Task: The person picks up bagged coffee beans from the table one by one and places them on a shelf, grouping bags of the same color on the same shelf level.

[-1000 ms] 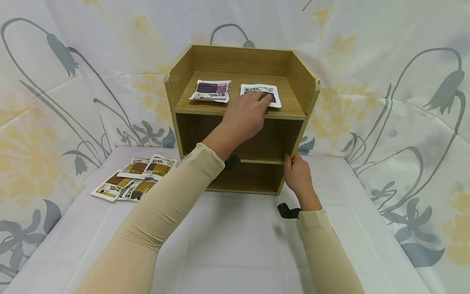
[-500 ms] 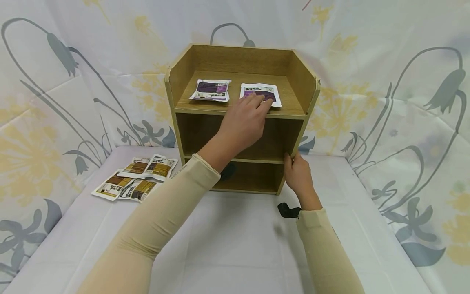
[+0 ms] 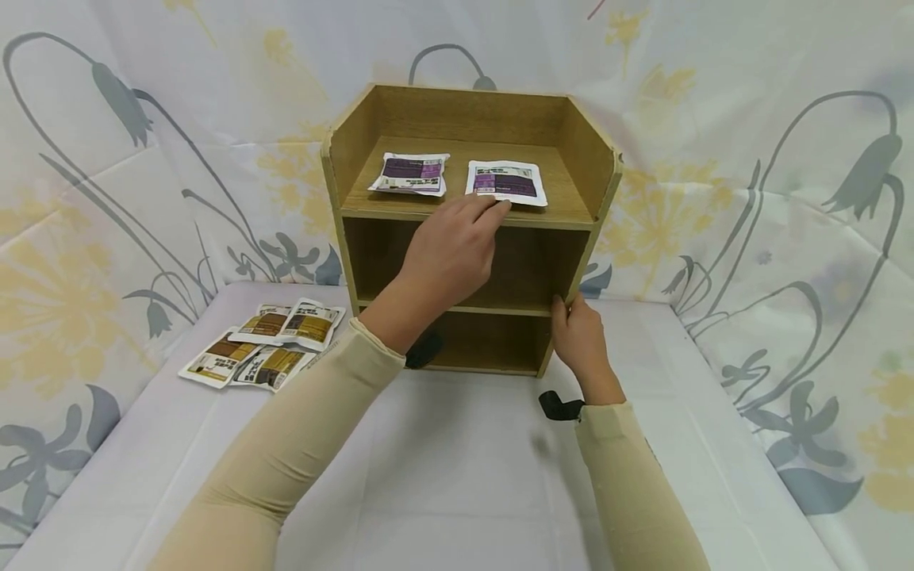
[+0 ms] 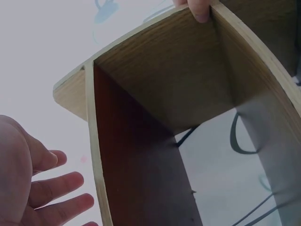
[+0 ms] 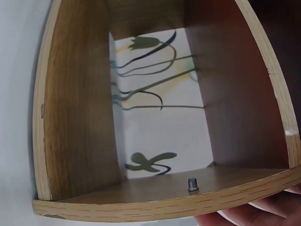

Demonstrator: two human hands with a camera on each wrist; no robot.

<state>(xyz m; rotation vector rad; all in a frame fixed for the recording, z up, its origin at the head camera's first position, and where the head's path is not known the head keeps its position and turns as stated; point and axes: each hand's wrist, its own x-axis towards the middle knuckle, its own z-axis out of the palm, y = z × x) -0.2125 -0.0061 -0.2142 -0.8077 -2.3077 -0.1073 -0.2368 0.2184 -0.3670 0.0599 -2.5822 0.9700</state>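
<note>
Fingers [image 4: 56, 188] loose and empty, the left hand [image 3: 450, 246] is hovering by a packet [image 3: 508, 182] atop the shelf [image 3: 471, 119]; the right hand [image 3: 581, 341] is gripping the shelf's right side

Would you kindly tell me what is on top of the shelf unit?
A purple-labelled left pouch, possibly stacked, and a right pouch lie on the shelf unit. The left hand covers part of the top front edge; anything fully beneath the pouches is hidden.
</note>
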